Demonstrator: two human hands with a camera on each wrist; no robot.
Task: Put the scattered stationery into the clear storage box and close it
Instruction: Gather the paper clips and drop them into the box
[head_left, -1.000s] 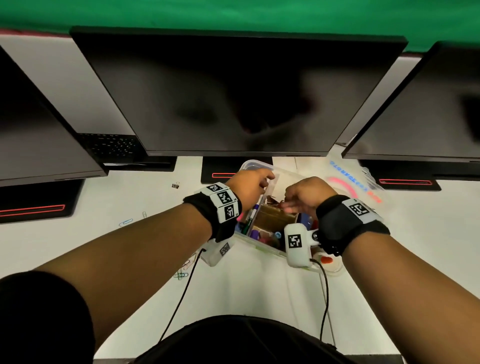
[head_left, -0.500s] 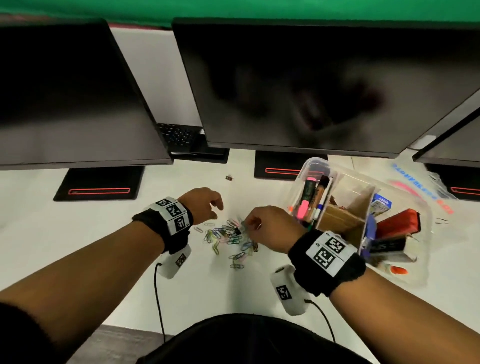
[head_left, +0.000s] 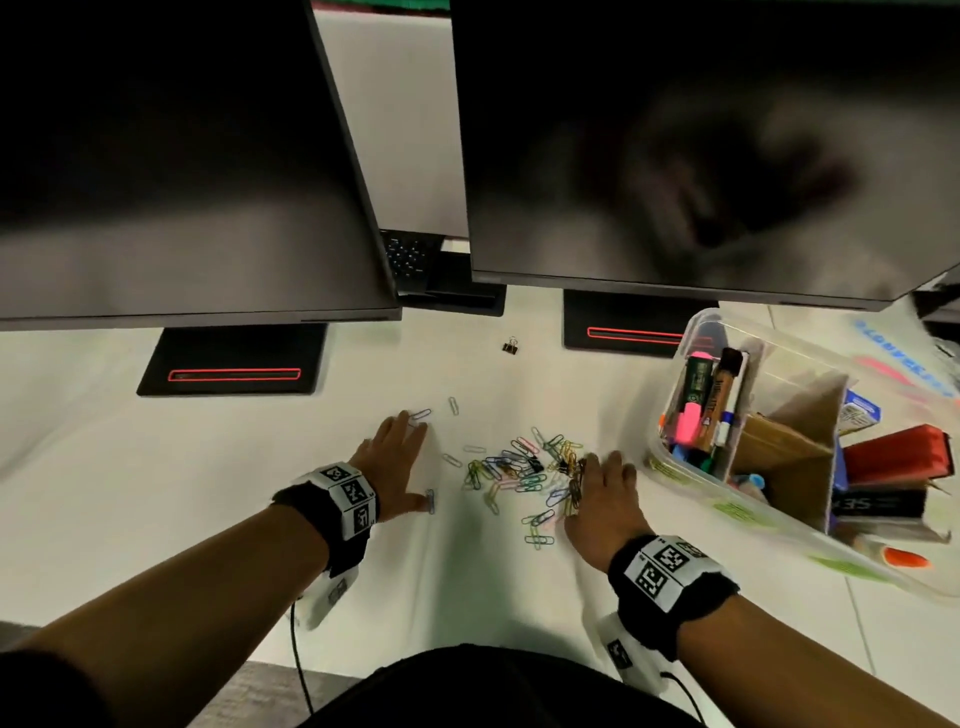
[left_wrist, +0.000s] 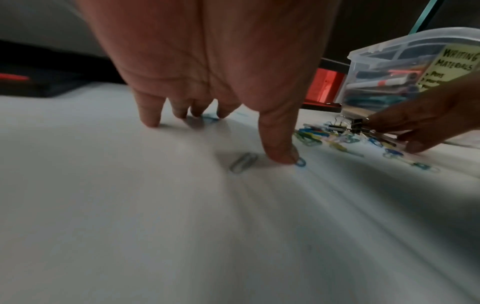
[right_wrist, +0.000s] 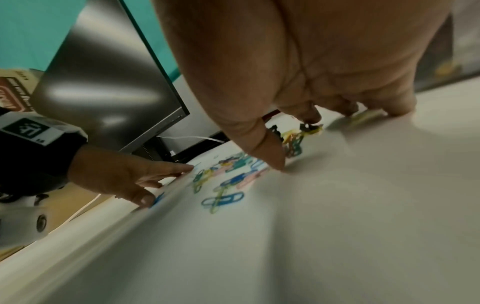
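While two dark monitors (head_left: 675, 145) are looming over the back of the white table (head_left: 156, 493), the clear storage box (head_left: 691, 488) is sitting open at the right side of it, tilted in the head view, with no lid on it. Markers and highlighters (head_left: 696, 410) are standing in its left compartment, a brown cardboard divider (head_left: 795, 441) is leaning in the middle, and a red block-shaped item (head_left: 893, 457) is lying in the right part; a yellow handwritten label is showing on its wall in the left wrist view. Just left of the box, the right hand (head_left: 602, 499) is lying flat on the table with fingers straight and spread, its fingertips touching the right edge of a loose heap of coloured paper clips (head_left: 524, 467); it is gripping nothing. Further left, the left hand (head_left: 395, 462) is likewise pressing flat on the table, fingers extended and holding nothing, with its thumb tip resting on a single blue paper clip (head_left: 430, 501) and its fingertips reaching a pale paper clip (head_left: 420, 414). A few stray clips are lying between the two hands. One small black binder clip (head_left: 510, 346) is sitting alone well behind the heap, near the monitor stands.
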